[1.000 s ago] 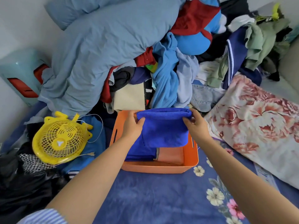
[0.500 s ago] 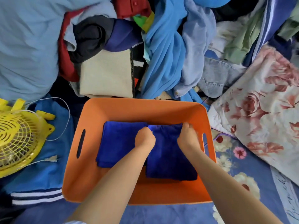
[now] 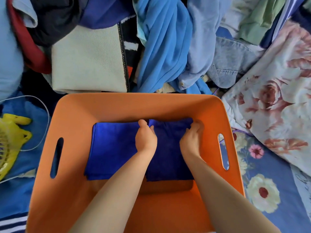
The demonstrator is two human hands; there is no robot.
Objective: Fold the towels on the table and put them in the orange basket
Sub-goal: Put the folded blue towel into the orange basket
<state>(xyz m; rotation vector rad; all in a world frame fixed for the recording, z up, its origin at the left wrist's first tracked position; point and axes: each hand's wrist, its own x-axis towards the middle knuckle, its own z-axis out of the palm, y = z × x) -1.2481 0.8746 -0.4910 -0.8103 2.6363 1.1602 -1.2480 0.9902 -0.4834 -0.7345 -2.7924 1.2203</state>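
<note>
Both forearms reach in from 6 o'clock over the near wall of the orange basket (image 3: 107, 207). Inside, two folded blue towels lie side by side on the floor of it, touching along their inner edges. The left towel (image 3: 112, 148) lies flat at about 10 o'clock from the basket's middle. The right towel (image 3: 168, 158) sits at about 1 o'clock, darker in the shade of the arms.

The left hand (image 3: 146, 137) rests on the seam between the two, its fingers curled over the right towel's far left corner. The right hand (image 3: 192, 136) grips that same towel's far right corner, fingers bent under the edge close to the basket's right wall. Both hands hold the right towel, narrow and closed on the cloth.

At 9 o'clock, outside the basket, a yellow fan (image 3: 10, 140) lies on blue fabric with a white cord (image 3: 45, 113) looping past it. At 3 o'clock a floral sheet (image 3: 262, 187) spreads out, with a rose-print pillow (image 3: 276, 105) on it. Beyond the far wall, at 12 o'clock, a heap of clothes (image 3: 161, 47) is piled up, with a cream folded cloth (image 3: 87, 59) at 11 o'clock.
</note>
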